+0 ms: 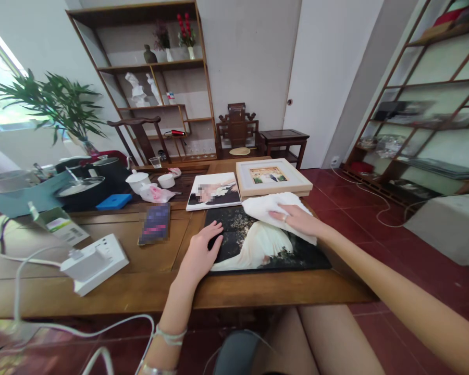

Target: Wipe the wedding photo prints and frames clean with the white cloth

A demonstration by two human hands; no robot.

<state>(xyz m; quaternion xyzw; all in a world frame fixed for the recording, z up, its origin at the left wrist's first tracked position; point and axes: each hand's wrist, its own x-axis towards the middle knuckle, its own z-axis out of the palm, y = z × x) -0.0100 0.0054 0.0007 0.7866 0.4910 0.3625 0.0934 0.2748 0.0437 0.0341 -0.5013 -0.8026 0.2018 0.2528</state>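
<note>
A dark photo panel (254,239) with a pale flowing dress on it lies flat at the table's front edge. My left hand (204,249) rests along its left side, thumb and fingers apart, holding nothing. On the panel's upper right, my right hand (297,219) presses a folded white cloth (269,204) against the surface; the cloth hides that corner. Just behind lie a smaller photo panel (214,194), partly pixelated, and a white-matted picture in a pale wood frame (273,177).
Left on the wooden table (148,281) are a white power strip (97,263), a small carton (64,226), a pixelated dark object (155,224), a blue box (114,201), a white teapot (137,181) and a black pot (82,192). White cables loop over the front-left edge.
</note>
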